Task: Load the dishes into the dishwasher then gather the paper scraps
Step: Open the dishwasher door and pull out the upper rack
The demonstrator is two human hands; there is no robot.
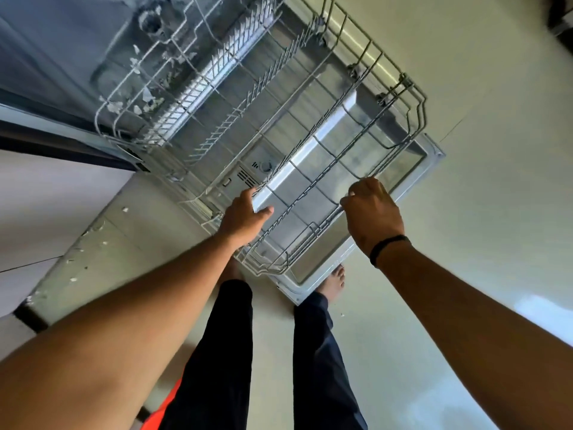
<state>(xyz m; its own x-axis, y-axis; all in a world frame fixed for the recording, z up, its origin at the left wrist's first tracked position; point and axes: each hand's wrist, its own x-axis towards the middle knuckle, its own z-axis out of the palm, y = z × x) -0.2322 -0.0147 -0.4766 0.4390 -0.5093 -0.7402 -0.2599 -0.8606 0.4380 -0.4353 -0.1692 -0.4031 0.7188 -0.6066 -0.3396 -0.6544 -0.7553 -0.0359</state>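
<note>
Gripping grey wire dishwasher rack (pixel 279 119) at its front rim, 6 o'clock over open door | left hand (pixel 245 212) and right hand (pixel 372 212) curled round wire | rack empty, probably light, stiff; hold outer rim.

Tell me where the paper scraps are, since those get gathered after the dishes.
In the head view, paper scraps lie at the far left corner of the dishwasher rack; more dot the floor left of the open door.
</note>
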